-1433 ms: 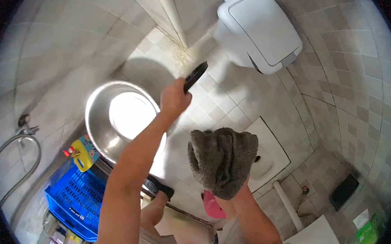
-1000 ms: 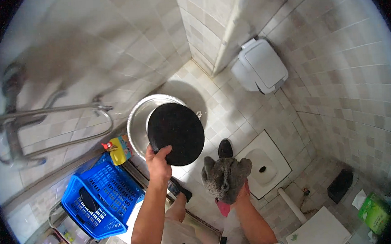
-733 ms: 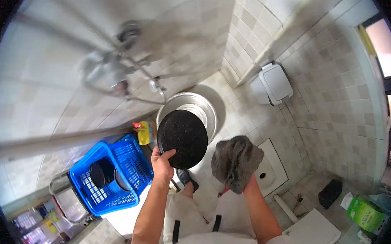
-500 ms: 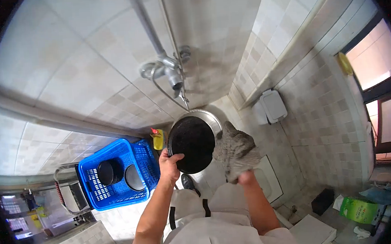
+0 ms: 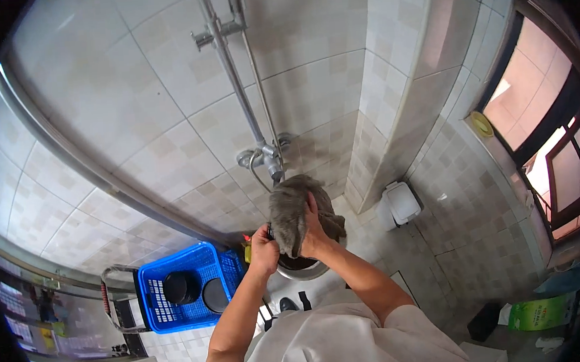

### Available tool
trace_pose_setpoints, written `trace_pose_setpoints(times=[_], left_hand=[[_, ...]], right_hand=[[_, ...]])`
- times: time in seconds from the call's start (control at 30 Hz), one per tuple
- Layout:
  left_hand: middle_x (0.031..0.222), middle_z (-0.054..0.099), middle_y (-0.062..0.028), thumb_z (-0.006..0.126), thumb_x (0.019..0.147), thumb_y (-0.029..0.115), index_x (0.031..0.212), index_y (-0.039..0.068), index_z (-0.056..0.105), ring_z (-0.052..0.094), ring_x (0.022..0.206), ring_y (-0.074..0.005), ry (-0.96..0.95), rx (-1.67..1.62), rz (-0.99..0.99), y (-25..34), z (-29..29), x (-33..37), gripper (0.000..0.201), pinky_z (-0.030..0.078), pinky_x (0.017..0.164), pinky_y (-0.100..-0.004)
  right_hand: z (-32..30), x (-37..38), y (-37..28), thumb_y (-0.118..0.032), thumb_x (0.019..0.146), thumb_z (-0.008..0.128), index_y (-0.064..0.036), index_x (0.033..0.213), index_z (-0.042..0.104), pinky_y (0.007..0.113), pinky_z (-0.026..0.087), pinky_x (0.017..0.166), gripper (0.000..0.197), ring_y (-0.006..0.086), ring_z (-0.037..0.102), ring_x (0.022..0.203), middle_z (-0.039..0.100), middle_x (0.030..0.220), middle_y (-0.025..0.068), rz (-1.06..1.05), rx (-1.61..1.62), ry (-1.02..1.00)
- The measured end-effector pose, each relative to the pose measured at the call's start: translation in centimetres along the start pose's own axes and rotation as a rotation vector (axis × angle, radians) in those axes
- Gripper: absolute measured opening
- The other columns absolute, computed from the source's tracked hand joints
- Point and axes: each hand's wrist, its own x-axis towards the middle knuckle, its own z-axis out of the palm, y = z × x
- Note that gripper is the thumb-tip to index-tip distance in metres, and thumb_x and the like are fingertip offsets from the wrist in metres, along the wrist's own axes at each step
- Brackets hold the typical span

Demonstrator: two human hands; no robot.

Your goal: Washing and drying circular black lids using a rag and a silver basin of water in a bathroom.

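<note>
Above a metal basin [image 5: 315, 271] on the tiled floor, both of the person's hands meet at a bunched grey cloth [image 5: 289, 211]. The left hand [image 5: 264, 251] is closed, its fingers curled round the dark edge of a black disc [image 5: 271, 232] that lies mostly hidden behind the cloth. The right hand [image 5: 314, 236] grips the cloth from the right side, its fingers lying up along the folds; how tightly they press cannot be told. Just left of the left hand, a yellow bottle [image 5: 248, 252] with a red top shows in part. Farther left sits a blue basket [image 5: 229, 266] with a black stack of round pieces [image 5: 181, 287] and, beside it, a dark round piece [image 5: 215, 296] with a paler rim. On the wall beyond the hands is a metal shower fixture [image 5: 267, 157] with an upright pipe. To the right, near the corner, stands a pale lidded bin [image 5: 400, 204], and at the lower right lies a green packet [image 5: 538, 312].
</note>
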Motion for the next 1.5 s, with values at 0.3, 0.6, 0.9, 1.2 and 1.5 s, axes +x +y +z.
trace_pose_setpoints(times=[0.3,0.6,0.9,1.2,1.5], left_hand=[[0.1,0.068,-0.0041,0.059,0.08,-0.01,0.101,0.0,0.065,0.061,0.09,-0.0137,-0.198,0.436,0.251,1.0,1.3,-0.2,0.023,0.048,0.082,-0.0277],[0.079,0.062,0.0008,0.064,0.065,-0.011,0.083,0.001,0.061,0.057,0.073,-0.0105,-0.067,0.388,0.133,2.2,-0.7,-1.5,0.021,0.046,0.069,-0.0256],[0.07,0.06,-0.0002,0.064,0.054,-0.016,0.065,0.008,0.051,0.055,0.064,-0.0114,0.105,-0.115,0.152,2.3,-5.0,-1.6,0.029,0.045,0.063,-0.0269],[0.078,0.064,-0.0057,0.058,0.055,-0.013,0.072,0.006,0.053,0.061,0.073,-0.018,0.247,-0.54,0.24,0.8,-5.9,-1.2,0.026,0.05,0.072,-0.0311],[0.077,0.062,-0.0076,0.077,0.074,0.022,0.092,0.001,0.06,0.059,0.074,-0.0143,0.003,0.495,0.25,5.3,-6.6,-1.9,0.032,0.048,0.068,-0.0309]], right_hand=[[-0.3,1.7,4.3,-0.032,0.067,0.066,-0.0052,0.089,0.065,0.044,0.044,0.081,0.034,0.035,0.058,0.092,0.062,0.091,0.015,-0.159,0.076,0.154],[-0.8,0.4,5.9,-0.024,0.075,0.068,-0.0077,0.093,0.064,0.045,0.05,0.075,0.025,0.0372,0.062,0.088,0.065,0.093,0.0164,0.221,0.445,0.185],[1.7,-0.7,6.4,-0.014,0.086,0.06,0.0022,0.107,0.061,0.036,0.047,0.081,0.027,0.0283,0.061,0.094,0.065,0.102,0.0173,0.58,0.745,0.163],[2.3,-2.0,4.0,-0.019,0.088,0.062,0.0039,0.107,0.06,0.033,0.043,0.089,0.03,0.022,0.056,0.102,0.063,0.107,0.0127,0.91,1.009,0.364],[-2.8,-0.8,1.6,-0.012,0.077,0.072,0.0016,0.1,0.061,0.032,0.048,0.078,0.029,0.02,0.062,0.086,0.067,0.095,0.0128,0.422,0.635,-0.056]])
